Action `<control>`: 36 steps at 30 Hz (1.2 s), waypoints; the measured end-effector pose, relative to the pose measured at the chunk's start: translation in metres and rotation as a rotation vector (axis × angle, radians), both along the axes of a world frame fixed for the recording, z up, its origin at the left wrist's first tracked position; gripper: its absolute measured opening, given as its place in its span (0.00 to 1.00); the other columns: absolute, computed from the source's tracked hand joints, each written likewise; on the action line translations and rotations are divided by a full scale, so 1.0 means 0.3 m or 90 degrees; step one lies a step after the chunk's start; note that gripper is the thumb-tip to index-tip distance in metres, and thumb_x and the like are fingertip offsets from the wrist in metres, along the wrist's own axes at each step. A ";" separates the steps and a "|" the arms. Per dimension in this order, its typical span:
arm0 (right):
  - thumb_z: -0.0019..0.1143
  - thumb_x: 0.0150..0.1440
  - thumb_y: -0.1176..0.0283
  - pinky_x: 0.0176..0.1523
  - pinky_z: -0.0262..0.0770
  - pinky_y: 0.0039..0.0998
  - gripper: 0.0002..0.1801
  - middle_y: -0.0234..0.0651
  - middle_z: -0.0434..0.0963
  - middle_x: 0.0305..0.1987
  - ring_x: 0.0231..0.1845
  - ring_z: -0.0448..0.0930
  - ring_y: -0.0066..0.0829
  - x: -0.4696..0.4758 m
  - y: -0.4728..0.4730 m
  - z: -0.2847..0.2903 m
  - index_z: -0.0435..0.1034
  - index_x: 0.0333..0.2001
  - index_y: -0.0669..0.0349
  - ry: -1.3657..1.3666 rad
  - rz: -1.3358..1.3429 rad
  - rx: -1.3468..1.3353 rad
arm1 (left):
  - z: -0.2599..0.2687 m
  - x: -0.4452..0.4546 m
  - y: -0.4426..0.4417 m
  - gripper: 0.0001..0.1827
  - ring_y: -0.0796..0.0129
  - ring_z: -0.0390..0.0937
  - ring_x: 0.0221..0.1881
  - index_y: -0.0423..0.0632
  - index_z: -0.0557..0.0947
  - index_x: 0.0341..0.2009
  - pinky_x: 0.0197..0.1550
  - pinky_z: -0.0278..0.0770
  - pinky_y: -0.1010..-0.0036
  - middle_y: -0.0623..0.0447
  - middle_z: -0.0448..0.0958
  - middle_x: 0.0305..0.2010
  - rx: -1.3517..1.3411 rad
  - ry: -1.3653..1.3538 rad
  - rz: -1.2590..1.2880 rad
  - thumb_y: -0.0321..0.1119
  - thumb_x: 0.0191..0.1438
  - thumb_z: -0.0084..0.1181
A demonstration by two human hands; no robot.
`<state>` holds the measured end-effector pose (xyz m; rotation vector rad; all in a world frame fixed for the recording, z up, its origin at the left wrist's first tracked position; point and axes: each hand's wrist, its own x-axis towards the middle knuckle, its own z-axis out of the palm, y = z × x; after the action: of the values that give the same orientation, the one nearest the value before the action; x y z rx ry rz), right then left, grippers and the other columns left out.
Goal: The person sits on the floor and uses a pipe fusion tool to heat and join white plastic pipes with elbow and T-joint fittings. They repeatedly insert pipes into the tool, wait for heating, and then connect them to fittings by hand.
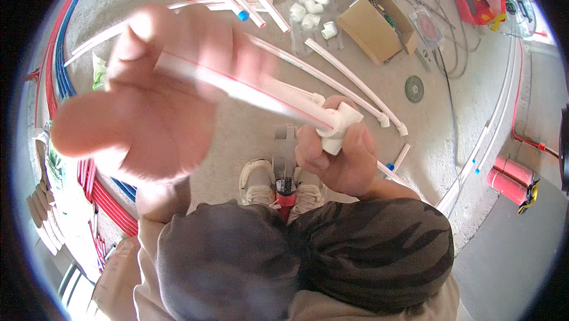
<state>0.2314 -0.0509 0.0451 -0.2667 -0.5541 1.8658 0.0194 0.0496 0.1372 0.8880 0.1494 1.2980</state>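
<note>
A white plastic pipe with a thin red stripe runs slantwise before me, blurred at its upper left part. Its lower right end meets a white plastic tee fitting, which my right hand grips between thumb and fingers. My left hand is raised close to the camera, large and blurred, palm showing. Its thumb stands apart from the fingers, and the pipe's far end lies across the fingers; whether they close on it I cannot tell. Between my shoes stands a tool with a red and black body, partly hidden.
Striped pipes with fittings lie on the concrete floor ahead. Beyond are a bag of white elbow fittings, an open cardboard box, a round disc and cables. Red and blue pipes line the left; red cylinders lie right.
</note>
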 end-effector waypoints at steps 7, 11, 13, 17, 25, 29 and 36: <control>0.49 0.68 0.50 0.28 0.61 0.29 0.25 0.37 0.68 0.29 0.24 0.64 0.23 -0.069 -0.099 0.069 0.55 0.54 0.56 -0.223 -0.150 0.056 | 0.053 0.072 -0.119 0.30 0.74 0.52 0.11 0.56 0.62 0.17 0.15 0.59 0.74 0.61 0.57 0.13 -0.076 -0.118 0.019 0.54 0.72 0.41; 0.51 0.68 0.51 0.28 0.62 0.28 0.25 0.38 0.68 0.30 0.24 0.64 0.23 -0.076 -0.107 0.076 0.54 0.54 0.57 -0.250 -0.173 0.071 | 0.066 0.074 -0.142 0.30 0.76 0.49 0.10 0.56 0.62 0.17 0.13 0.56 0.75 0.62 0.54 0.12 -0.065 -0.111 0.048 0.54 0.72 0.40; 0.50 0.68 0.52 0.28 0.62 0.28 0.25 0.38 0.68 0.30 0.23 0.63 0.23 -0.068 -0.112 0.075 0.53 0.54 0.57 -0.261 -0.179 0.084 | 0.064 0.082 -0.146 0.30 0.76 0.48 0.10 0.56 0.62 0.17 0.13 0.55 0.75 0.62 0.54 0.12 -0.068 -0.115 0.045 0.54 0.72 0.40; 0.47 0.69 0.54 0.28 0.62 0.29 0.23 0.38 0.68 0.30 0.23 0.63 0.23 -0.064 -0.120 0.061 0.53 0.54 0.58 -0.226 -0.164 0.084 | 0.061 0.100 -0.152 0.30 0.75 0.48 0.10 0.56 0.62 0.17 0.14 0.55 0.75 0.62 0.54 0.12 -0.060 -0.138 0.051 0.54 0.72 0.40; 0.39 0.72 0.64 0.27 0.66 0.25 0.17 0.45 0.73 0.39 0.23 0.66 0.21 -0.074 -0.118 0.045 0.50 0.57 0.60 -0.302 -0.080 0.062 | 0.021 0.052 -0.028 0.27 0.75 0.47 0.14 0.56 0.61 0.20 0.17 0.53 0.74 0.62 0.53 0.16 -0.197 -0.049 0.004 0.49 0.75 0.33; 0.43 0.72 0.61 0.25 0.65 0.22 0.18 0.45 0.76 0.38 0.19 0.65 0.20 -0.054 -0.131 0.061 0.53 0.56 0.60 -0.284 0.047 -0.073 | 0.011 0.053 0.066 0.25 0.74 0.51 0.11 0.56 0.62 0.21 0.12 0.50 0.74 0.62 0.58 0.13 -0.335 -0.013 -0.065 0.49 0.72 0.41; 0.48 0.70 0.64 0.23 0.61 0.22 0.15 0.42 0.77 0.34 0.18 0.65 0.18 -0.030 -0.173 0.011 0.57 0.52 0.59 -0.273 0.061 -0.116 | -0.021 0.132 0.064 0.25 0.74 0.48 0.12 0.57 0.61 0.22 0.12 0.50 0.74 0.62 0.51 0.13 -0.447 0.080 -0.013 0.51 0.73 0.36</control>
<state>0.2222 -0.1028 0.0485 -0.7860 -0.6943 1.9643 0.0591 0.0688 0.1307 0.3620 0.6504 1.0556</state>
